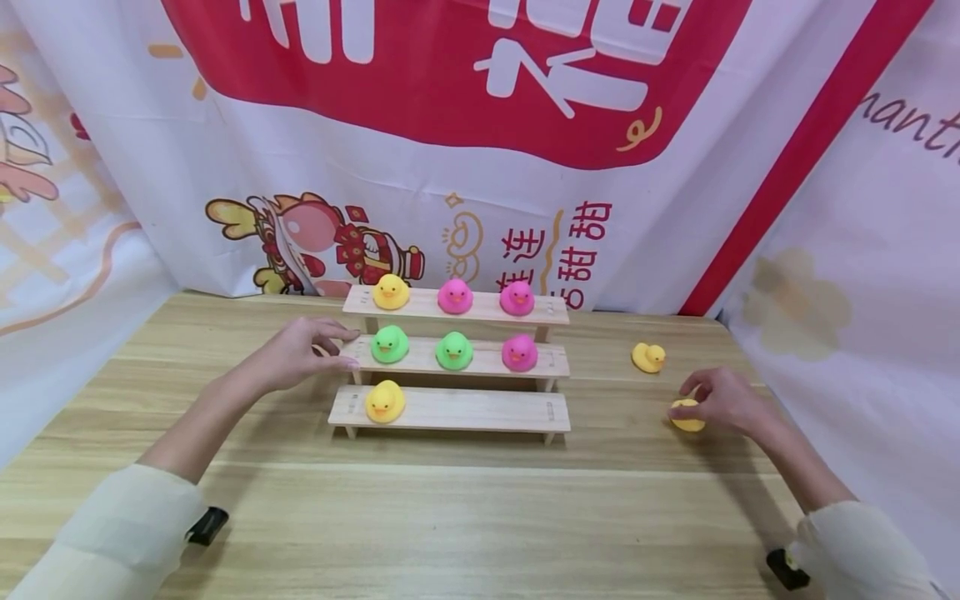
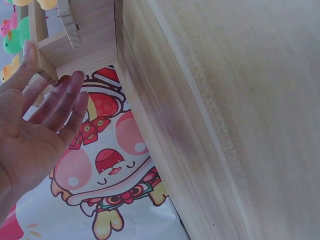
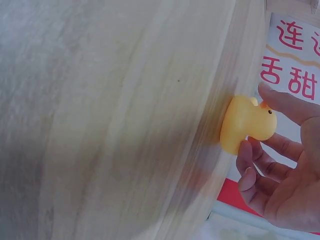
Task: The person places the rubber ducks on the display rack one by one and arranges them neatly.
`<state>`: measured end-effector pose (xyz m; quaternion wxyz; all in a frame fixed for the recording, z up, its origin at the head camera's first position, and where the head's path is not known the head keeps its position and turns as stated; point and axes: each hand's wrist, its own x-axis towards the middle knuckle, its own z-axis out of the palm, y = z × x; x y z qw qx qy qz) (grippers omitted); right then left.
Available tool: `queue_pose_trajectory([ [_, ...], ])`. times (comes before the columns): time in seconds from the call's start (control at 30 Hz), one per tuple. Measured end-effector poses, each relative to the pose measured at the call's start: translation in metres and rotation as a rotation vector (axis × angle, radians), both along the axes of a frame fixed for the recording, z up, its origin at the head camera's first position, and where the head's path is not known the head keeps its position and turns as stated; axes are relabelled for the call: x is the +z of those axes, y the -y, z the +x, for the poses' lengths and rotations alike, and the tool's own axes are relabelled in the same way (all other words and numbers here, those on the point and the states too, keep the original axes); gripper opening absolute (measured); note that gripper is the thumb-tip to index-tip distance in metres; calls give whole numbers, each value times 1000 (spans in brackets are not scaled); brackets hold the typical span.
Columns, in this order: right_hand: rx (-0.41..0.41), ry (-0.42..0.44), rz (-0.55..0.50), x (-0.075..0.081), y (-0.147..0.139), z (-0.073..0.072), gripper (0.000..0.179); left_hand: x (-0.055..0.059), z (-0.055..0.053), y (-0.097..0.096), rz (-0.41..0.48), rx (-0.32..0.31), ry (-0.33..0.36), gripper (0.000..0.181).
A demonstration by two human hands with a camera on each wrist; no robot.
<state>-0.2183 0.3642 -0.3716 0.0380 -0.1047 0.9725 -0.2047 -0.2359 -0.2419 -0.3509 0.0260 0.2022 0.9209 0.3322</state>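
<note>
My left hand point(image 1: 303, 354) holds the left end of the middle tier of a wooden display stand point(image 1: 480, 357). In the left wrist view, the thumb lies along that board's end point(image 2: 46, 71) and the other fingers bend around its far side. On the right, my right hand point(image 1: 723, 400) grips a yellow rubber duck point(image 1: 687, 417) resting on the table. Seen from the right wrist, thumb and fingers sit on opposite sides of this duck point(image 3: 242, 125). Another yellow duck point(image 1: 648, 357) stands just behind it.
The top tier carries one yellow duck point(image 1: 391, 292) and two pink ducks point(image 1: 455, 296). Two green ducks point(image 1: 390, 344) and a pink one point(image 1: 520, 353) occupy the middle tier. A yellow duck point(image 1: 386, 402) sits leftmost on the bottom tier. Behind hangs a printed curtain point(image 1: 420, 175).
</note>
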Motion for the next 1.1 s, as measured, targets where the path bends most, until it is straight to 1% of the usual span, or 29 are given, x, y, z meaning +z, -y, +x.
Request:
queue_pose_trajectory([
  [0.13,-10,31,8,0,5,-2,37,0,0,0,-1,-5,-6,51],
  [0.23,-19,37,15,0,9,-2,35,-1,1,0,0,0,-4,51],
  [0.47,-3,-17,3,1,16,-2,33,-2,0,1,-5,6,2,49],
  [0.57,4,-22,-7,1,19,-2,31,-2,0,2,-5,2,1,49],
  [0.73,6,4,-35,3,27,-2,27,-1,1,1,-6,9,12,50],
  [0.9,59,-34,-57,4,35,-2,24,-1,1,1,-10,16,26,50],
  [1.03,80,-17,-109,6,43,-2,22,0,0,1,-12,21,31,50],
  [1.1,77,3,-138,7,47,-2,21,0,-1,1,-12,21,30,50],
])
